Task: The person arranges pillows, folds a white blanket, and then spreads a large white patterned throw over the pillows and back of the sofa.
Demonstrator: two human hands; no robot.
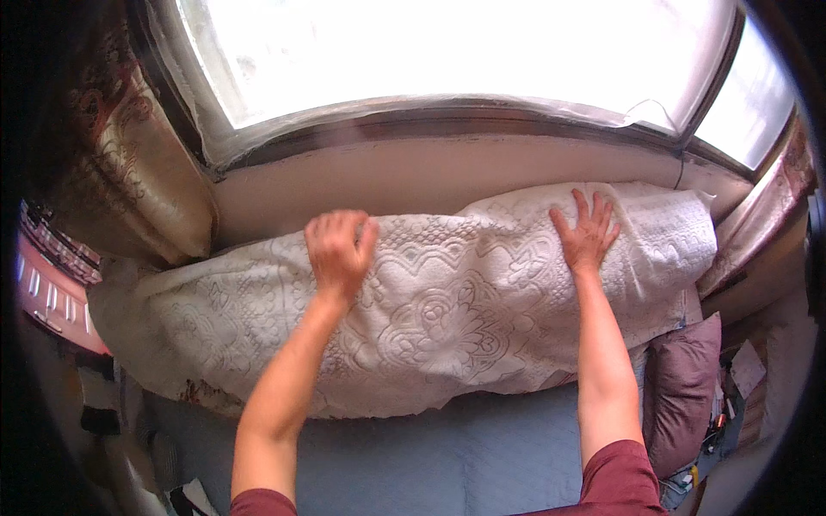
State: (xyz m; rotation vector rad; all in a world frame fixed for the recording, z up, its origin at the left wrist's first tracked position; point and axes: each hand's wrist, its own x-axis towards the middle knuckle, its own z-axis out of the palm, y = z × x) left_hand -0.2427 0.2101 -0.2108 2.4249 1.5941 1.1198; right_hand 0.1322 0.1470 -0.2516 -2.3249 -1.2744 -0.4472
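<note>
A cream bedspread [447,318] with a raised floral and scalloped pattern lies draped over a long, bulky form below the window. At its far edge, left of the middle, my left hand [338,249] is closed with the fingers curled over the fabric, slightly blurred. My right hand [587,228] rests flat on the bedspread farther right, its fingers spread. Wrinkles run through the cloth between and around both hands. What lies beneath the bedspread is hidden.
A blue-grey sheet [430,456] covers the bed surface nearest me. At the right lies a dark purple pillow [684,391], with small items beside it. Patterned curtains [155,163] hang beside the bright window [447,52]. A pink cabinet [53,292] stands far left.
</note>
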